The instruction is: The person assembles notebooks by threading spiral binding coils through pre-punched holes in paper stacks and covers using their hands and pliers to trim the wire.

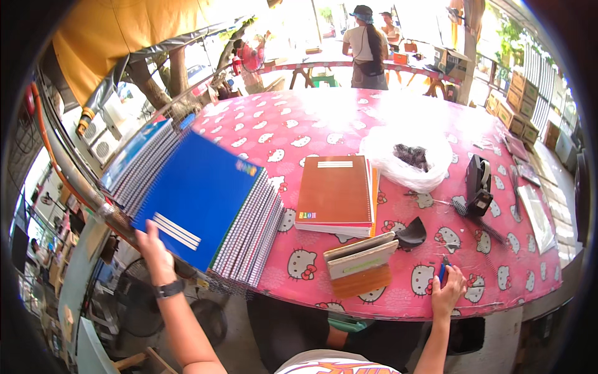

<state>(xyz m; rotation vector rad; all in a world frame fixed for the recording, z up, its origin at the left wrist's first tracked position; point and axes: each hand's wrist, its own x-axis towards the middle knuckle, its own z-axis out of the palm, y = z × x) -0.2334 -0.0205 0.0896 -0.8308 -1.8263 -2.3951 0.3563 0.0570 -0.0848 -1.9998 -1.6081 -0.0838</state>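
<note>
While the left hand (152, 249) lies flat, fingers spread, on the blue notebook (196, 196), whose long axis runs toward one o'clock, the right hand (447, 288) pinches a blue pen (441, 272)

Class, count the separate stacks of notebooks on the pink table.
2: a spread stack with a blue cover at the table's left end, under the left hand; a brown-covered stack at centre. More may be hidden.

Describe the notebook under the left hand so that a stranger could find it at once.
Start at the pink patterned table and go to its left end, where spiral notebooks lie fanned out. The left hand rests on the top one, the blue notebook. It alone shows a whole blue cover with white stripes.
</note>
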